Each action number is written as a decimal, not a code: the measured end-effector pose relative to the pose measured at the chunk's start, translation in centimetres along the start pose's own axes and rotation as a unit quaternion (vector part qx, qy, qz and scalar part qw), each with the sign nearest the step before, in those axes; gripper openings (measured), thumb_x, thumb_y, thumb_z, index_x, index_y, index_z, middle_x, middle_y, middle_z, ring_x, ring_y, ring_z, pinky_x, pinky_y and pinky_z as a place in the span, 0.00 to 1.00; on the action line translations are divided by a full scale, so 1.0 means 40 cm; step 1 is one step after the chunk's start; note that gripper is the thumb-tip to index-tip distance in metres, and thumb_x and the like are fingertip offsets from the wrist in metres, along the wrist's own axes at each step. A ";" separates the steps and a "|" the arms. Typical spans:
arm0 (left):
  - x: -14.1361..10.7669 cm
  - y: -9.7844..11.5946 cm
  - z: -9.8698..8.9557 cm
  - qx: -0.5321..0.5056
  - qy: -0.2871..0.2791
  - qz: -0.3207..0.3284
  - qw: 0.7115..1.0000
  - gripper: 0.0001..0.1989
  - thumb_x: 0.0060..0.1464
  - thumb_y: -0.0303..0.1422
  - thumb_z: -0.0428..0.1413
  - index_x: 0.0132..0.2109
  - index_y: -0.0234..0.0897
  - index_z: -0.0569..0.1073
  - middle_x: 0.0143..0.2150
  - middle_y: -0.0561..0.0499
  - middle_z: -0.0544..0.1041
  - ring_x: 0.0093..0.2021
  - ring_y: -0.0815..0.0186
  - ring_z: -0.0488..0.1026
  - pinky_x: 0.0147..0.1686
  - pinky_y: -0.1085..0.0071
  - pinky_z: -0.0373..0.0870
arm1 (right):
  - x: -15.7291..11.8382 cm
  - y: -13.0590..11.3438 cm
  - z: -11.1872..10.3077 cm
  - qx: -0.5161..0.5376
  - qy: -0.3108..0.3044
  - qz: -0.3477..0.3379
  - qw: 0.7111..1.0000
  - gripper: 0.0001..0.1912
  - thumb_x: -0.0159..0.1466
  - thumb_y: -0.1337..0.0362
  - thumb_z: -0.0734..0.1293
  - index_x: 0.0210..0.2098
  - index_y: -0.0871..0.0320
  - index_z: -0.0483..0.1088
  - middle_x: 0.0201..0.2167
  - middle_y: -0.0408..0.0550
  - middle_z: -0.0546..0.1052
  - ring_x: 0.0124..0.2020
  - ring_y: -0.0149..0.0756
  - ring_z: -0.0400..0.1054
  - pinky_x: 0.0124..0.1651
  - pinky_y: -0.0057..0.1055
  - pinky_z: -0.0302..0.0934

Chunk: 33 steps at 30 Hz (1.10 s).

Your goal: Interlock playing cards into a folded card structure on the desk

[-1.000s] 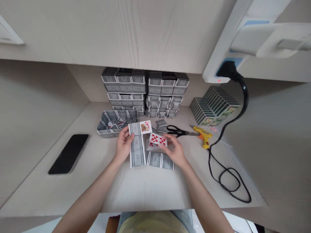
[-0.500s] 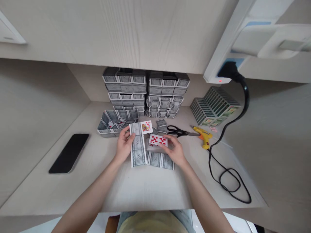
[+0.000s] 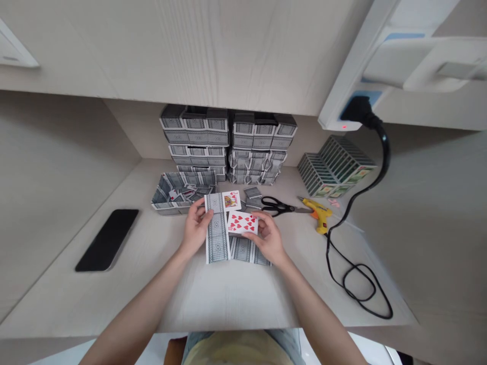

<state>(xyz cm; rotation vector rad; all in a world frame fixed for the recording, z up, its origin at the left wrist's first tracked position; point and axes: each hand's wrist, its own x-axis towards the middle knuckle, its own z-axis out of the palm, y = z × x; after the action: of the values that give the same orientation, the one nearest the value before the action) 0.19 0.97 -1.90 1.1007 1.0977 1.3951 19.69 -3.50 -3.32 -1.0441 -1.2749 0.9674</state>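
My left hand [image 3: 197, 227] is closed on a strip of playing cards [image 3: 217, 235], grey patterned backs facing up. A face-up jack of hearts [image 3: 231, 200] sticks out from the strip's far right side. Between the thumb and fingers of my right hand [image 3: 269, 237] is a ten of hearts [image 3: 242, 223], face up, its left edge against or very near the strip. Below it, more cards with grey backs [image 3: 243, 249] are joined side by side, partly hidden by the ten and my right hand.
Behind stand stacked boxes made of cards [image 3: 198, 137] and an open card box [image 3: 167, 203] holding loose pieces. Scissors [image 3: 279, 206], a yellow glue gun [image 3: 319, 213] and its black cord [image 3: 350, 268] lie right. A phone [image 3: 108, 241] lies left; card stacks [image 3: 335, 167] stand back right.
My right hand has carried the ten of hearts left, up to the strip's right side. My left hand and the strip have shifted very slightly right.
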 end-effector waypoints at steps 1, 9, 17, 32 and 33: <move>0.000 -0.001 0.000 0.003 -0.002 0.004 1.000 0.23 0.47 0.35 0.57 0.51 0.38 0.61 0.37 0.49 0.75 0.34 0.65 0.74 0.28 0.71 0.70 | 0.000 0.000 0.002 0.009 0.000 0.014 1.000 0.27 0.47 0.59 0.72 0.45 0.52 0.62 0.47 0.51 0.65 0.43 0.39 0.67 0.43 0.36 0.66; -0.005 0.002 0.007 0.004 -0.014 0.017 1.000 0.24 0.47 0.35 0.57 0.51 0.39 0.61 0.39 0.48 0.75 0.36 0.64 0.74 0.31 0.70 0.70 | 0.005 0.007 0.002 0.071 0.030 0.083 0.994 0.34 0.40 0.62 0.75 0.44 0.51 0.59 0.39 0.45 0.66 0.35 0.35 0.69 0.36 0.32 0.66; -0.014 0.007 0.013 0.008 -0.032 0.024 0.999 0.23 0.48 0.34 0.56 0.51 0.38 0.60 0.39 0.48 0.75 0.31 0.66 0.74 0.27 0.73 0.69 | 0.008 0.004 -0.001 0.065 0.034 0.133 0.988 0.30 0.42 0.62 0.73 0.43 0.52 0.60 0.31 0.40 0.66 0.23 0.27 0.65 0.25 0.26 0.63; -0.010 -0.001 0.010 0.015 -0.030 0.046 0.998 0.24 0.49 0.35 0.56 0.52 0.39 0.59 0.39 0.47 0.75 0.32 0.66 0.74 0.27 0.72 0.70 | 0.016 -0.011 -0.012 0.142 0.047 0.230 0.962 0.32 0.38 0.63 0.75 0.42 0.57 0.63 0.30 0.44 0.76 0.28 0.34 0.71 0.33 0.34 0.66; -0.010 -0.001 0.010 0.016 -0.032 0.045 0.998 0.24 0.49 0.35 0.56 0.52 0.39 0.59 0.40 0.47 0.75 0.33 0.66 0.74 0.28 0.72 0.70 | 0.016 -0.014 -0.013 0.146 0.043 0.243 0.958 0.31 0.38 0.63 0.75 0.41 0.58 0.64 0.28 0.43 0.76 0.26 0.34 0.70 0.32 0.33 0.66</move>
<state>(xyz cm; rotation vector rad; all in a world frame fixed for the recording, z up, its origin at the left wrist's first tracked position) 0.61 0.60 -1.91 1.2218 1.0387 1.4075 20.26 -3.06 -2.62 -1.1728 -0.7809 1.4171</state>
